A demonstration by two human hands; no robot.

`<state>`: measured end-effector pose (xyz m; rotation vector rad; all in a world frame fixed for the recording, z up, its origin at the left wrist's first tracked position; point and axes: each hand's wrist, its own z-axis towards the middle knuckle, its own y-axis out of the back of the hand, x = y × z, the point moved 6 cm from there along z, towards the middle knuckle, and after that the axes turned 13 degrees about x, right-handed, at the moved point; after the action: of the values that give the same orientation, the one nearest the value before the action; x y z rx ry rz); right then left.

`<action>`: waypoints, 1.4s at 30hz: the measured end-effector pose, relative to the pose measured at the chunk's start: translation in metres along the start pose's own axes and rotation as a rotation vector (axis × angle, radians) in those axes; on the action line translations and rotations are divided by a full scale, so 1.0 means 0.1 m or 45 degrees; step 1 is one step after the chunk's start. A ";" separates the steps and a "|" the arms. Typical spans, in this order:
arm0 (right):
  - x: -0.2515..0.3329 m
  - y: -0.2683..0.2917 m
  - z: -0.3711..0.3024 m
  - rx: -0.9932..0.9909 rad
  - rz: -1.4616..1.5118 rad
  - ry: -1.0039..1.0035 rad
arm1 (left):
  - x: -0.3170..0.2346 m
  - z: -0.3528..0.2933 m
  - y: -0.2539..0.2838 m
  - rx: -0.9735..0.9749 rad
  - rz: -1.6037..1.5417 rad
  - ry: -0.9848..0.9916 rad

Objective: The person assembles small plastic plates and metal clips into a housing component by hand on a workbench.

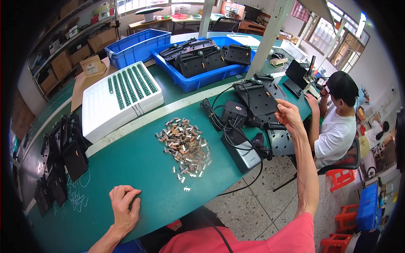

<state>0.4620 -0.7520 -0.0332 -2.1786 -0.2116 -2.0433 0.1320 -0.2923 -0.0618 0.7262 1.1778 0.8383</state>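
My right hand [289,116] reaches out to the right and pinches the near right corner of a flat black panel [262,100]. The panel has small holes, an orange-brown part on it and a black bar along its far edge. It lies over other similar panels, one of which [280,141] sticks out below it. Near the front edge of the green table [147,168], my left hand [124,206] rests with loosely bent fingers and a gap between thumb and forefinger; nothing shows in it. A heap of small metal-and-brown switch-like parts [183,145] lies between my hands.
Black adapters and cables [234,114] surround a silver-grey box [242,154] left of the panels. Behind stand a blue bin [192,84] of black panels, another blue bin [135,48] and white foam trays [122,116]. More panels [69,147] lie left. A co-worker [337,122] sits right.
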 end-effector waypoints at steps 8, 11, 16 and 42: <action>0.05 0.25 -0.06 -0.007 0.101 0.021 | 0.00 -0.02 -0.02 0.014 -0.016 0.004; 0.09 0.61 -0.17 -0.148 0.128 0.070 | 0.01 -0.02 -0.02 0.023 -0.025 0.006; 0.03 1.24 -0.39 -0.435 0.151 0.119 | 0.02 -0.01 -0.02 0.032 -0.030 0.021; -1.16 2.96 0.15 -0.854 0.165 -0.097 | -0.02 -0.01 -0.07 0.103 0.050 0.087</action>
<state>0.5292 -1.0392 -0.1533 -2.5275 0.6887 -2.1674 0.1320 -0.2975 -0.0671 0.7939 1.2682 0.8577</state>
